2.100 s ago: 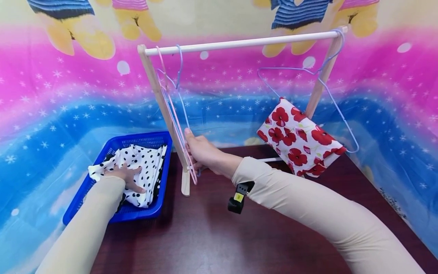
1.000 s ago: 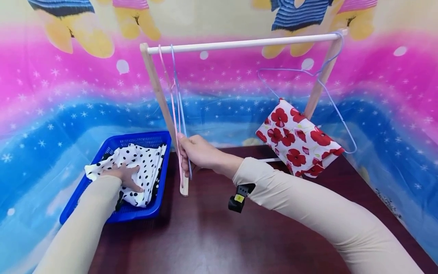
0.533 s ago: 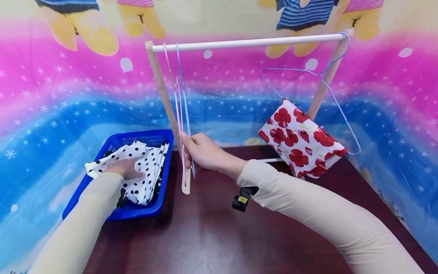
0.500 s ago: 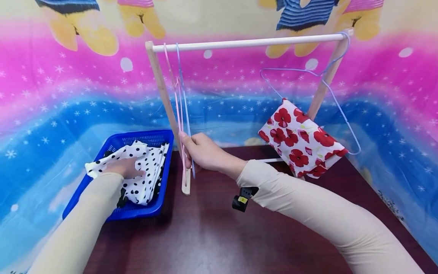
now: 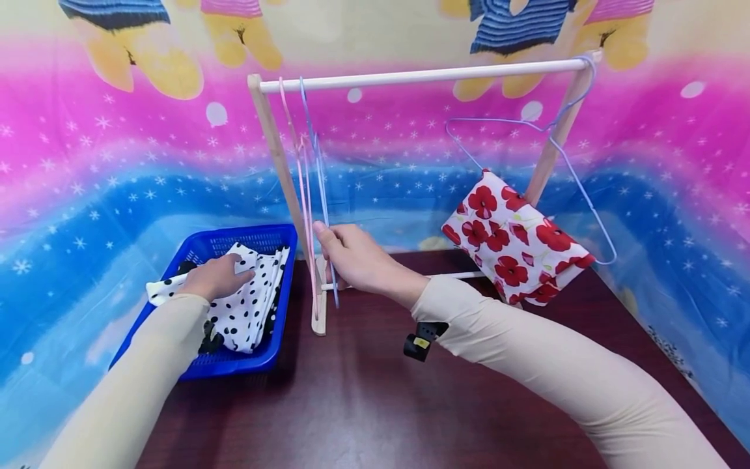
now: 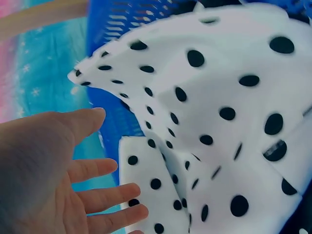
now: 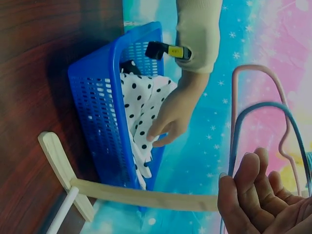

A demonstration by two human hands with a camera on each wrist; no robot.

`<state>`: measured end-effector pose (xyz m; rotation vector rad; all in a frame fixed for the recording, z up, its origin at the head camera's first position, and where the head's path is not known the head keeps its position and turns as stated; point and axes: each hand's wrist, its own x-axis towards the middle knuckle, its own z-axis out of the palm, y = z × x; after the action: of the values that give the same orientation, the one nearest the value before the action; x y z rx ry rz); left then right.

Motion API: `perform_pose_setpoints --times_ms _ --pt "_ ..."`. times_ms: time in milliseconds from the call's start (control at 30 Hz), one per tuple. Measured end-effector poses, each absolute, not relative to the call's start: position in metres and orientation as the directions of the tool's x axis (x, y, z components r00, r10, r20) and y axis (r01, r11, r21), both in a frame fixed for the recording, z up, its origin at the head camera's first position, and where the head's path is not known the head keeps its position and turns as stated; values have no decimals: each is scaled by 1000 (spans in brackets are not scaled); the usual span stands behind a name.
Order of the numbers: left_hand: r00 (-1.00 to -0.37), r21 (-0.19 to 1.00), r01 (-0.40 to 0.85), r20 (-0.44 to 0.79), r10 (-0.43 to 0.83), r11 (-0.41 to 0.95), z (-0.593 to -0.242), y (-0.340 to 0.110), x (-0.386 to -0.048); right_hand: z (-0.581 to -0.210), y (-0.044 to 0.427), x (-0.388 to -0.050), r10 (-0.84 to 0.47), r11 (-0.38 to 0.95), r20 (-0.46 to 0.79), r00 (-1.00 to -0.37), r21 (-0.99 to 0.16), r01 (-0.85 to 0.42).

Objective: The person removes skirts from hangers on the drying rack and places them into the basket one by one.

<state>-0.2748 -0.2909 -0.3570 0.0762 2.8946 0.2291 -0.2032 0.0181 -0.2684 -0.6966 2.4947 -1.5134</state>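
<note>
Surface, glossy and dark reddish-brown, spreads at six o'clock, a small black wrist device above it at five below the cream right sleeve. At eight o'clock sits a blue rectangular plastic basket with slotted walls; in it lies a folded white fabric piece with black dots, some black cloth showing by its edge. The left hand is over the dotted fabric, fingers relaxed and apart, gripping nothing; whether it touches I cannot tell. Near the centre, the right hand pinches a thin blue wire hanger low down; a thin pink wire hanger hangs just beside it, toward nine o'clock. Both hook at eleven o'clock over the white rod of a pale wooden rack. At three o'clock, a white cloth with red flowers hangs tilted from a lavender wire hanger, hooked at two. Behind, toward twelve, stretches a pink-and-blue snowflake backdrop.
</note>
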Motion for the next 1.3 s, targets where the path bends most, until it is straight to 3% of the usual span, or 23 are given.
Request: perform_pose_setpoints --times_ms 533,1300 --pt "-987 276 96 -97 127 956 -345 -267 -263 -266 44 -207 -386 334 123 -914 -905 -263" --pt "-983 358 171 2 182 918 -345 -225 -236 -283 87 -203 -403 456 146 -904 -824 -337"
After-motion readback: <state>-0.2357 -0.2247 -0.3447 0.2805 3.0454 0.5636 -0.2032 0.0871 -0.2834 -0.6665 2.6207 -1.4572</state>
